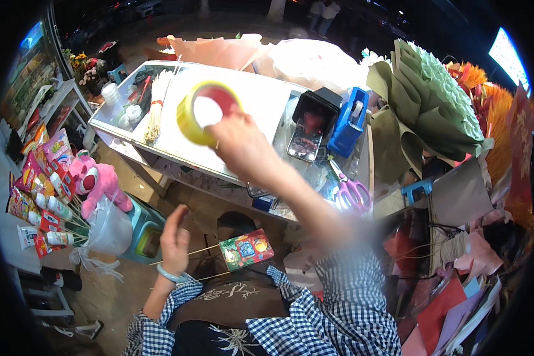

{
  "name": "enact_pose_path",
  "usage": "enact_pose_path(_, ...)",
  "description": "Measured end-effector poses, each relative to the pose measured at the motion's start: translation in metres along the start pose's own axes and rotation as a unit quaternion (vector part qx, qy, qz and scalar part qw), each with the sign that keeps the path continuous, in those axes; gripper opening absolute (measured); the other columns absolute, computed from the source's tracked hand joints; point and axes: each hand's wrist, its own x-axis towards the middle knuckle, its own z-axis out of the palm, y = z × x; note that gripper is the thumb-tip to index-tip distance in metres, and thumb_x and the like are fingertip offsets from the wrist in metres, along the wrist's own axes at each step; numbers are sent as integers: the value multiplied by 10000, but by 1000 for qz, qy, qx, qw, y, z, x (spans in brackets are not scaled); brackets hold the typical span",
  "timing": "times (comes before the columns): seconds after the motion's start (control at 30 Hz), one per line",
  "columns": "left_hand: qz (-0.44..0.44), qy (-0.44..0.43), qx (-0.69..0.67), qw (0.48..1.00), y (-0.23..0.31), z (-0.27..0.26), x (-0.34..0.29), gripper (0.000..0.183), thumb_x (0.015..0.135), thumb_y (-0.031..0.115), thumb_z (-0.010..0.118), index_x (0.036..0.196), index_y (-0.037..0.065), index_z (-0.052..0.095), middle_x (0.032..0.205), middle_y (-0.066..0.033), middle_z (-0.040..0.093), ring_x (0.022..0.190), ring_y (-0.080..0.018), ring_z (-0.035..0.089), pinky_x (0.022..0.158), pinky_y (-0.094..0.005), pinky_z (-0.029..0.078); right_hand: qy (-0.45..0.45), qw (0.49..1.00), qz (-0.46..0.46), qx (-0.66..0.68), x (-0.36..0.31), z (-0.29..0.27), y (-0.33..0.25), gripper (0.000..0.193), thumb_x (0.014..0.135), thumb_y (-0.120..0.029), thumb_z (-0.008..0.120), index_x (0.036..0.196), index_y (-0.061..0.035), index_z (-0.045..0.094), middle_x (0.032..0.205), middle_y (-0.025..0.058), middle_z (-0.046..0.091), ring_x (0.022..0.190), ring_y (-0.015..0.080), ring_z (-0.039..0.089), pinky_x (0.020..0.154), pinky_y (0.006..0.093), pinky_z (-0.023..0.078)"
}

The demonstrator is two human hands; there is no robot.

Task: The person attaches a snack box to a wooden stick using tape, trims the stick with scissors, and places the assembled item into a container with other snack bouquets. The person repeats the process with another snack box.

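Note:
My right hand (237, 139) grips a roll of yellow tape (190, 118) raised over the white tabletop, its hollow core showing. My left hand (175, 243), with a pale bangle at the wrist, is lower and nearer to me, fingers pointing up. A thin wooden stick (204, 249) crosses it and appears held there. A small red and green printed box (246, 249) sits at the sticks' right end, in front of my brown apron (237, 305). A second stick (210, 276) runs below the first, close to my wrist. The grip of the left fingers is partly hidden.
On the table (261, 98) are bundled sticks (155, 110), a phone (305, 142) against a black container, a blue tape dispenser (350, 121) and purple scissors (351, 193). A snack bouquet with a pink plush bear (98, 181) stands left. Wrapped bouquets (427, 107) and paper sheets (442, 314) crowd the right.

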Motion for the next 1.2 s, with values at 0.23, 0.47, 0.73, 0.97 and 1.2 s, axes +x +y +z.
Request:
enact_pose_path(0.23, -158, -61, -452, 876, 44, 1, 11, 635, 1010, 467, 297, 1388, -38, 365, 1344, -176, 498, 1229, -250, 496, 1047, -386, 387, -86, 911, -3, 403, -96, -17, -112, 304, 853, -185, 612, 1039, 31, 504, 910, 189, 528, 872, 360, 531, 815, 435, 438)
enact_pose_path(0.47, -343, -167, -474, 793, 46, 32, -13, 599, 1017, 435, 266, 1396, -19, 359, 1389, -192, 449, 1252, -286, 480, 1081, -400, 356, -33, 893, 130, 429, -152, -6, -125, 290, 841, -190, 653, 1001, 37, 569, 834, 183, 592, 758, 351, 608, 677, 388, 487)
enact_pose_path(0.73, -380, -188, -556, 715, 49, 62, -30, 756, 976, 593, 201, 1438, 3, 307, 1428, -164, 414, 1303, -270, 432, 1095, -395, 336, 61, 850, 216, 476, -167, -17, -116, 247, 902, -198, 585, 796, 23, 615, 681, 115, 588, 607, 228, 591, 571, 300, 445)
enact_pose_path(0.97, -360, -219, -620, 662, 42, 74, -37, 824, 917, 642, 374, 1453, 23, 285, 1460, -96, 373, 1329, -214, 399, 1106, -369, 325, 113, 747, 300, 583, -178, -5, -103, 400, 952, -246, 445, 698, 45, 546, 681, 123, 569, 591, 169, 492, 582, 297, 399)
enact_pose_path(1.2, -419, -234, -616, 625, 32, 74, -44, 689, 927, 516, 518, 1422, 69, 346, 1388, -92, 459, 1258, -190, 479, 1034, -346, 420, -34, 666, 168, 726, -176, 2, -78, 440, 933, -240, 467, 641, 78, 553, 581, 134, 554, 504, 196, 496, 537, 319, 416)
